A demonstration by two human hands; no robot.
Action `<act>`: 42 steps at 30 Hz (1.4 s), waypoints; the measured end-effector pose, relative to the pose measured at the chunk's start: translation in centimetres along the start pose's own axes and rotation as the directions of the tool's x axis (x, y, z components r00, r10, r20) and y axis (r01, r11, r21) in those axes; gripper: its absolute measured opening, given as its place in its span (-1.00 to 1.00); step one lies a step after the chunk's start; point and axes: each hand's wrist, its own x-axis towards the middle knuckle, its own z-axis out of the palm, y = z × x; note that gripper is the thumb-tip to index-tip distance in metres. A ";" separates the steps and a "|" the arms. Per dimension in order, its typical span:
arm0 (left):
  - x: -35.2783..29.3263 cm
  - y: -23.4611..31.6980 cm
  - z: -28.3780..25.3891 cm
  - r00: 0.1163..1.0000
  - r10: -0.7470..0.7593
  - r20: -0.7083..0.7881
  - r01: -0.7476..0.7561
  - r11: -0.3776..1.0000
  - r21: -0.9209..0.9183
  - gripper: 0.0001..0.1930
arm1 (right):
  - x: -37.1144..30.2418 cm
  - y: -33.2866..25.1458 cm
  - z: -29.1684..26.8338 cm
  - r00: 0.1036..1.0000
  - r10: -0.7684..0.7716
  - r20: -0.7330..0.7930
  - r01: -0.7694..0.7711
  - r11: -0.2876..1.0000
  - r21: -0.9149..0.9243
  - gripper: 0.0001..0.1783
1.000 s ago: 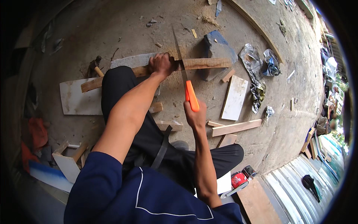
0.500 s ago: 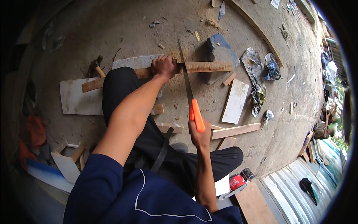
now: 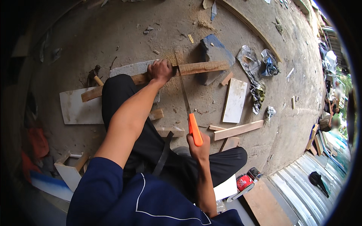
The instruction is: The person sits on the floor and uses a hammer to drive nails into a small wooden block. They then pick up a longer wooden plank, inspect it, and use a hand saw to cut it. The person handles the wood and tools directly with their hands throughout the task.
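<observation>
A long wooden plank lies crosswise before me, its right end over a blue-grey block. My left leg crosses over its left part. My left hand is closed around the plank, just left of a handsaw. The handsaw has a thin blade that crosses the plank beside that hand. My right hand grips its orange handle, close to my lap. Sawdust lies on the ground around the blade's far part.
A hammer and a white board lie at the left. On the right are a white panel, a wooden strip and crumpled plastic. A red can stands near my right knee, beside corrugated metal sheets.
My right hand has pulled the saw back toward me, so less of the blade reaches past the plank. My left hand still grips the plank. The whole view has shifted slightly.
</observation>
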 end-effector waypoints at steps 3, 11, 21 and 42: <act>0.1 0.3 0.4 0.998 0.029 -0.062 -0.031 0.999 -0.024 -0.73 | 0.7 0.4 -0.4 0.999 0.031 0.014 -0.032 0.999 0.011 -0.75; 0.0 -0.4 0.6 0.999 0.031 -0.033 -0.031 0.999 0.023 -0.71 | 5.1 0.8 0.5 1.000 -0.023 0.013 0.023 1.000 -0.001 -0.75; 0.0 0.2 0.2 0.998 0.053 0.030 -0.055 0.995 0.085 -0.72 | 9.4 0.5 2.7 0.995 -0.096 -0.004 0.096 0.995 -0.034 -0.75; 0.3 0.7 -0.2 0.998 0.036 -0.056 -0.031 0.995 0.090 -0.67 | -0.3 2.1 -0.4 0.999 0.037 0.023 -0.039 0.994 0.106 -0.80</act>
